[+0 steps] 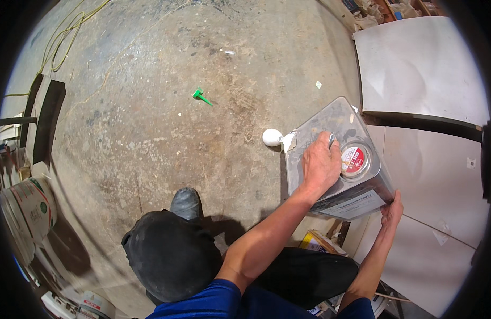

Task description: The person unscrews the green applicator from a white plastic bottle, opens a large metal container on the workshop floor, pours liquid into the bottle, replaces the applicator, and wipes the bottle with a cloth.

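A square metal can (330, 119) with a round red-and-white lid (355, 159) is tilted in front of me to the right. My left hand (322, 162) lies across its top, fingers closed round the small metal handle (331, 140). At the can's lower right edge, my right hand (392, 208) grips and supports it, its fingers partly hidden behind the can. White residue coats the can's left corner. Right by that corner is a white rounded container (272, 137), seen from above; whether the two touch I cannot tell.
A green nozzle cap (202, 96) lies on the concrete floor (149, 133). Pale panels (423, 69) stand along the right. Left are a dark-edged frame (47, 119), a large bucket (30, 212) and a coiled yellow cable (70, 32). My grey shoe (186, 203) is below centre.
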A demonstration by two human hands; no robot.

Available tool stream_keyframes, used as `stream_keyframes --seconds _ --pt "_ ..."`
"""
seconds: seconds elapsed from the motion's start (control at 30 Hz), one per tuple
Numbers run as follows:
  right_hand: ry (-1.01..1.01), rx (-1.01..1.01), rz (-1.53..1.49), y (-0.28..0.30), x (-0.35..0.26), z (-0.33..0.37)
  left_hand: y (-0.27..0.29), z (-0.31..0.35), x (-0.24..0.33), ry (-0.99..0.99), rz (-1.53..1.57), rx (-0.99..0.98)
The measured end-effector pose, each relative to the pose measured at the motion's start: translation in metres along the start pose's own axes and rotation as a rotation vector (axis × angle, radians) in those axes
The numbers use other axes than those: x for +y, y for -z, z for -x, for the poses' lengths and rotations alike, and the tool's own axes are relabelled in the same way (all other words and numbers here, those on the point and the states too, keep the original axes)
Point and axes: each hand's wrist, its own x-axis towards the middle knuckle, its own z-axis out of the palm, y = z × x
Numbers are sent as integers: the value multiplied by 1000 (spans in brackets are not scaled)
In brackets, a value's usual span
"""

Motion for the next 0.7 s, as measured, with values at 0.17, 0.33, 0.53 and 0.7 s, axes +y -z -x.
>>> stream_keyframes --seconds 0.17,0.33,0.53,0.7 --pt "9 -33 12 3 -2 -2 1 -1 -2 20 -1 -1" --pt "-10 -39 6 3 -3 -2 1 -2 -5 -4 -5 13" --pt "3 -5 42 5 -1 -6 2 -3 -2 -3 31 18" --pt "-4 -35 24 10 -1 -8 4 -2 1 9 26 7"
